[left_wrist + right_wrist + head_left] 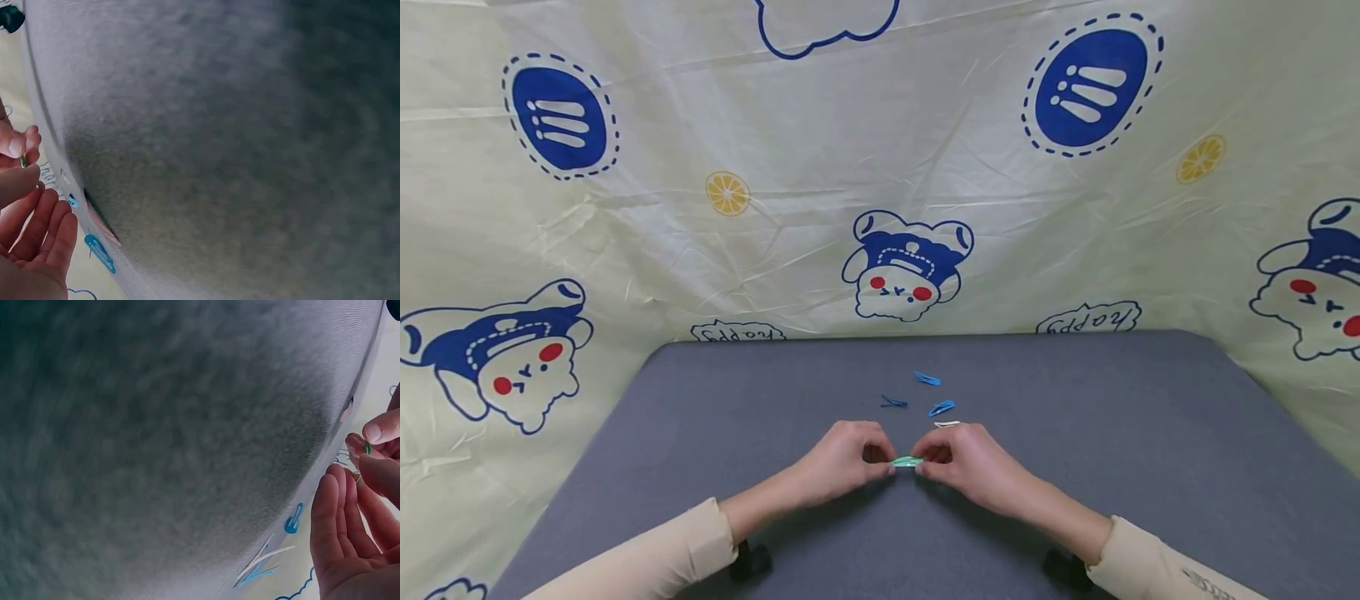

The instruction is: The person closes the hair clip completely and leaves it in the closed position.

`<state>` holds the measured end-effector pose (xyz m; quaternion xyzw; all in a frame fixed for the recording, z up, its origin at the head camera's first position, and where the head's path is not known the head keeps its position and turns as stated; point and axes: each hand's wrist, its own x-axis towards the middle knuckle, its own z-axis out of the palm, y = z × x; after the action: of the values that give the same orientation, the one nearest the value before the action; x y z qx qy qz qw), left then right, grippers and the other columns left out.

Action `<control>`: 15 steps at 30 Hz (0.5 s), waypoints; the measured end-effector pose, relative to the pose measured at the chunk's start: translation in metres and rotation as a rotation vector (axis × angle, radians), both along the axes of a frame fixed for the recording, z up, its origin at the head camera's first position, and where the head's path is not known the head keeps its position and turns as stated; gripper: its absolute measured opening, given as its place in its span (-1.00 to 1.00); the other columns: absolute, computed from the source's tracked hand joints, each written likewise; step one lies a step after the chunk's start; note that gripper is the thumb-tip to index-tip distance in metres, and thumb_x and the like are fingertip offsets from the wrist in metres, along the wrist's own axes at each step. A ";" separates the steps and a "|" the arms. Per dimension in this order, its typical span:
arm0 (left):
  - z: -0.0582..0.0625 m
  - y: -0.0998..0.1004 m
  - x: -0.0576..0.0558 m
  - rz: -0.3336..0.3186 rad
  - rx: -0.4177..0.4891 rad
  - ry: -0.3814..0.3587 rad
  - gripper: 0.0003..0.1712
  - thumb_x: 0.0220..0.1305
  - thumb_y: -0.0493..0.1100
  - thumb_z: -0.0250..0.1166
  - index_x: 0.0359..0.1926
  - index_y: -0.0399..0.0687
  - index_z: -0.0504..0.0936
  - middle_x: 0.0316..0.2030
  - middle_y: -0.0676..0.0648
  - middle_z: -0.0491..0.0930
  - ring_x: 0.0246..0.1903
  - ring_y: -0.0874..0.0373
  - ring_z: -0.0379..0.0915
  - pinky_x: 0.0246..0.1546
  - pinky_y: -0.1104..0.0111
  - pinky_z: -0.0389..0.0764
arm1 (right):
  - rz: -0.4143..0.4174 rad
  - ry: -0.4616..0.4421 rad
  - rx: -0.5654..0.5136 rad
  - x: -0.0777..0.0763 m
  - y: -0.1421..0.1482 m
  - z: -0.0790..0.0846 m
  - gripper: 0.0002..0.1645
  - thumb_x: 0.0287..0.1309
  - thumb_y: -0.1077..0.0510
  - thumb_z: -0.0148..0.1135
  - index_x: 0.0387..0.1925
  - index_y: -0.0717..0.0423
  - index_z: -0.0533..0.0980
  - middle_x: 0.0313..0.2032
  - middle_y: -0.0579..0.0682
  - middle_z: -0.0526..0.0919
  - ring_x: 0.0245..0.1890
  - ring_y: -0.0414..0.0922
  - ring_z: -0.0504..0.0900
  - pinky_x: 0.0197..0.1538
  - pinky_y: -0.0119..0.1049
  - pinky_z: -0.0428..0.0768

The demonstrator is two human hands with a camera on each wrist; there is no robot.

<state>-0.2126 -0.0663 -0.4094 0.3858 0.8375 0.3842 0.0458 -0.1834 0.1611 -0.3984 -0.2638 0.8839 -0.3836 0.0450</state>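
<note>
A small green hair clip (907,462) is stretched between both hands, just above the middle of the table. My left hand (841,460) pinches its left end between thumb and fingertips. At the other end, the thumb and fingers of my right hand (976,467) pinch it too. Only a green sliver of the clip (368,448) shows between the fingers in the right wrist view. Beyond the right hand's knuckles lies a pale pinkish clip (947,424), partly hidden. Close by is a blue clip (942,408).
Farther back on the grey table (737,383) lie another blue clip (928,380) and a darker blue clip (893,402) with its parts spread apart. A printed cloth (880,150) hangs behind the table's far edge.
</note>
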 end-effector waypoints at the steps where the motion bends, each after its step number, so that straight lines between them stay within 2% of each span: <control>1: -0.001 0.000 0.000 -0.003 -0.005 0.009 -0.93 0.15 -0.32 0.44 -0.36 -0.09 0.72 -0.42 0.21 0.54 -0.41 0.41 0.47 -0.33 0.49 0.54 | 0.002 0.004 0.006 -0.001 0.000 -0.001 -0.92 0.16 0.24 0.38 -0.29 0.03 0.69 -0.41 -0.27 0.64 -0.40 -0.32 0.60 -0.33 -0.37 0.57; 7: -0.005 0.001 0.000 -0.015 -0.031 0.066 -0.92 0.11 -0.34 0.46 -0.38 -0.12 0.72 -0.42 0.12 0.56 -0.40 0.37 0.48 -0.30 0.45 0.54 | 0.011 0.008 0.039 -0.005 -0.001 -0.005 -0.90 0.13 0.25 0.40 -0.29 0.03 0.70 -0.41 -0.29 0.64 -0.40 -0.34 0.60 -0.31 -0.38 0.58; 15: -0.011 0.000 -0.006 -0.039 -0.095 0.063 -0.94 0.14 -0.29 0.45 -0.39 -0.05 0.74 -0.42 0.14 0.53 -0.39 0.27 0.43 -0.35 0.48 0.45 | 0.025 0.017 0.077 -0.009 -0.002 -0.010 -0.90 0.09 0.24 0.43 -0.33 0.01 0.70 -0.46 -0.32 0.62 -0.44 -0.35 0.57 -0.36 -0.38 0.55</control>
<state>-0.2187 -0.0664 -0.4208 0.4117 0.8480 0.3308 0.0449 -0.1927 0.1590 -0.4086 -0.2761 0.8949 -0.3467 0.0523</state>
